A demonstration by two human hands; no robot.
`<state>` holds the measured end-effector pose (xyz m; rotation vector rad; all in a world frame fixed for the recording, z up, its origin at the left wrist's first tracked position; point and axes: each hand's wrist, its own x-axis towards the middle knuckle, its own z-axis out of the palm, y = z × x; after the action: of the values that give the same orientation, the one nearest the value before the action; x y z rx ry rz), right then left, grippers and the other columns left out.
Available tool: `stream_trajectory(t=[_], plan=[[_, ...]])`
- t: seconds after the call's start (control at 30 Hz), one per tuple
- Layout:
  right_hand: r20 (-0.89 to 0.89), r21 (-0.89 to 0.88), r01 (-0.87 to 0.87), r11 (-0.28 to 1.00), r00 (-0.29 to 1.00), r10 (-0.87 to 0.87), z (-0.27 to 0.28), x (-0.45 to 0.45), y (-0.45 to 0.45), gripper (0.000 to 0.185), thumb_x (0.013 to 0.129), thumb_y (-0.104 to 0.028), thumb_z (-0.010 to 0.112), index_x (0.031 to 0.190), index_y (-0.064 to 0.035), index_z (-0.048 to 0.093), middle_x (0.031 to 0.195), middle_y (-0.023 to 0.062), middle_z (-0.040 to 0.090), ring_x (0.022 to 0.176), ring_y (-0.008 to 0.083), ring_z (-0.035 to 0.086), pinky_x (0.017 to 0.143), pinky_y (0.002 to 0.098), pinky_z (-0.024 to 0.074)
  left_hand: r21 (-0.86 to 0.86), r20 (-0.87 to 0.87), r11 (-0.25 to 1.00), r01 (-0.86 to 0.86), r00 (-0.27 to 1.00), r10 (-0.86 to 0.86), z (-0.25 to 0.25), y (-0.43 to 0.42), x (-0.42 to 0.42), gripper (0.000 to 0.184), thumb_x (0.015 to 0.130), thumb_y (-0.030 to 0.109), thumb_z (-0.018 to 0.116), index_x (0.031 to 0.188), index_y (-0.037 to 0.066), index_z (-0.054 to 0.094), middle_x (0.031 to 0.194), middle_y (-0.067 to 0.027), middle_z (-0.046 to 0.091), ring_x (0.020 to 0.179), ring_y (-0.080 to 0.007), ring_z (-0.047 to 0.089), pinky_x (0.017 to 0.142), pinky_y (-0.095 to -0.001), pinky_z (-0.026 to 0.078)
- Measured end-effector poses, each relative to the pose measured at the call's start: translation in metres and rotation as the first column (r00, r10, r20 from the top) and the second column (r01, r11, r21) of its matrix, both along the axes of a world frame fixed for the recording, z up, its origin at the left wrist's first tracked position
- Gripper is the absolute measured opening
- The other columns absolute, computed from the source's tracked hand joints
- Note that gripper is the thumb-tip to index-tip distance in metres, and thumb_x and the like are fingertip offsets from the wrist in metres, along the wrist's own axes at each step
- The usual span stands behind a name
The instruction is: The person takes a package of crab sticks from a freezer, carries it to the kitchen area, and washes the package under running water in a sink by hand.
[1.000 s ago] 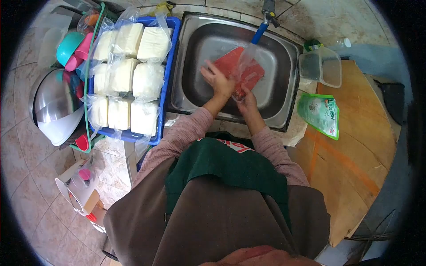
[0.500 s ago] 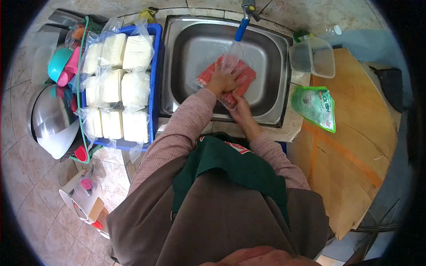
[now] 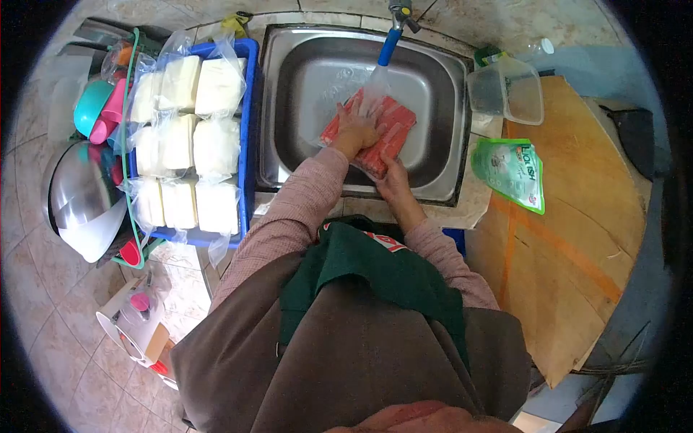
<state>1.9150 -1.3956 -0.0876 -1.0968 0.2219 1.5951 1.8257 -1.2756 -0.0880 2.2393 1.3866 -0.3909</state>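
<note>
A flat, plastic-wrapped red pack with pale streaks lies in the steel sink; its contents are hard to make out. Water from the blue-ended tap runs onto its upper part. My left hand rests flat on top of the pack, fingers spread under the stream. At the pack's lower corner, my right hand grips the edge, with its thumb on the upper side and its other fingers mostly hidden.
Left of the sink, a blue crate holds several bagged white blocks. Beyond it stands a green rack with bowls. To the right are a clear plastic tub, a green pouch and a brown board.
My left hand has shifted a little over the pack, and its fingers now show more spread in the water. My right hand keeps its hold on the corner. The view has moved slightly.
</note>
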Motion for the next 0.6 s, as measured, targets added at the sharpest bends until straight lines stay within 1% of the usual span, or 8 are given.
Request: stream_trajectory(t=[0.1, 0.17, 0.2, 0.27, 0.3, 0.37, 0.5, 0.6], plan=[[-0.033, 0.042, 0.011, 0.999, 0.999, -0.01, -0.004, 0.003, 0.001, 0.042, 0.085, -0.009, 0.054, 0.124, -0.0064, 0.038, 0.114, 0.0111, 0.054, 0.097, 0.0269, 0.057, 0.082, 0.0408, 0.0485, 0.022, -0.035, 0.993, 0.112, 0.993, -0.111, 0.008, 0.001, -0.006, 0.059, 0.088, 0.053, 0.029, 0.139, 0.023, 0.027, 0.147, -0.0012, 0.018, 0.136, -0.0255, 0.01, 0.101, -0.0636, 0.011], [-0.048, 0.041, -0.001, 0.999, 0.999, 0.002, 0.003, 0.003, 0.002, 0.042, 0.086, -0.009, 0.053, 0.125, -0.0068, 0.037, 0.114, 0.0112, 0.053, 0.1, 0.0271, 0.055, 0.084, 0.0424, 0.0473, -0.116, -0.014, 0.976, 0.183, 0.982, -0.186, 0.014, 0.004, -0.014, 0.06, 0.088, 0.057, 0.026, 0.14, 0.029, 0.023, 0.147, -0.0092, 0.015, 0.135, -0.0349, 0.01, 0.104, -0.0594, 0.012], [-0.06, 0.038, -0.009, 0.999, 0.998, 0.011, 0.007, 0.002, 0.003, 0.042, 0.086, -0.009, 0.052, 0.125, -0.0072, 0.036, 0.115, 0.0114, 0.053, 0.103, 0.0273, 0.054, 0.086, 0.0441, 0.0462, -0.115, -0.016, 0.976, 0.183, 0.982, -0.186, 0.01, 0.002, -0.018, 0.06, 0.088, 0.057, 0.026, 0.14, 0.029, 0.023, 0.147, -0.0092, 0.015, 0.135, -0.0349, 0.01, 0.104, -0.0594, 0.012], [-0.019, 0.051, -0.037, 0.998, 0.999, 0.038, 0.003, 0.005, 0.004, 0.042, 0.086, -0.009, 0.051, 0.125, -0.0074, 0.037, 0.114, 0.0112, 0.053, 0.103, 0.0271, 0.054, 0.085, 0.0444, 0.0462, -0.041, 0.081, 0.999, -0.029, 0.996, 0.032, 0.001, -0.006, -0.027, 0.063, 0.086, 0.06, 0.028, 0.14, 0.028, 0.023, 0.148, -0.0081, 0.015, 0.129, -0.041, 0.023, 0.101, -0.0576, 0.024], [0.022, 0.064, -0.068, 0.996, 0.998, 0.066, -0.003, 0.007, 0.005, 0.041, 0.087, -0.009, 0.051, 0.125, -0.0075, 0.037, 0.114, 0.011, 0.053, 0.103, 0.0269, 0.054, 0.085, 0.0447, 0.0462, -0.038, 0.076, 0.999, -0.033, 0.996, 0.035, 0.007, -0.007, -0.031, 0.063, 0.086, 0.06, 0.028, 0.14, 0.028, 0.023, 0.148, -0.0081, 0.015, 0.129, -0.041, 0.023, 0.101, -0.0576, 0.024], [0.041, 0.083, -0.08, 0.993, 0.996, 0.077, -0.014, 0.01, 0.009, 0.041, 0.087, -0.01, 0.052, 0.125, -0.0076, 0.037, 0.112, 0.0107, 0.053, 0.099, 0.0266, 0.056, 0.082, 0.0437, 0.0476, -0.201, 0.095, 0.932, -0.302, 0.941, 0.326, 0.02, -0.011, -0.038, 0.065, 0.084, 0.061, 0.032, 0.138, 0.026, 0.027, 0.145, -0.0157, 0.018, 0.118, -0.0433, 0.039, 0.094, -0.0527, 0.036], [0.154, -0.005, -0.116, 0.993, 0.981, 0.115, -0.005, 0.012, 0.02, 0.039, 0.087, -0.011, 0.053, 0.123, -0.0065, 0.039, 0.107, 0.0108, 0.056, 0.083, 0.0243, 0.061, 0.072, 0.0394, 0.0518, -0.225, 0.073, 0.904, -0.363, 0.919, 0.387, 0.007, -0.015, -0.047, 0.066, 0.083, 0.06, 0.036, 0.137, 0.023, 0.03, 0.142, -0.0237, 0.019, 0.109, -0.0437, 0.046, 0.09, -0.0492, 0.042], [0.189, -0.004, -0.156, 0.988, 0.97, 0.154, -0.008, 0.018, 0.028, 0.037, 0.087, -0.013, 0.054, 0.119, -0.0046, 0.04, 0.097, 0.0108, 0.059, 0.07, 0.0207, 0.062, 0.062, 0.0335, 0.0531, -0.23, 0.091, 0.916, -0.328, 0.93, 0.356, 0.017, -0.022, -0.048, 0.066, 0.083, 0.06, 0.036, 0.136, 0.021, 0.031, 0.138, -0.0295, 0.02, 0.114, -0.0444, 0.042, 0.094, -0.0519, 0.036]])
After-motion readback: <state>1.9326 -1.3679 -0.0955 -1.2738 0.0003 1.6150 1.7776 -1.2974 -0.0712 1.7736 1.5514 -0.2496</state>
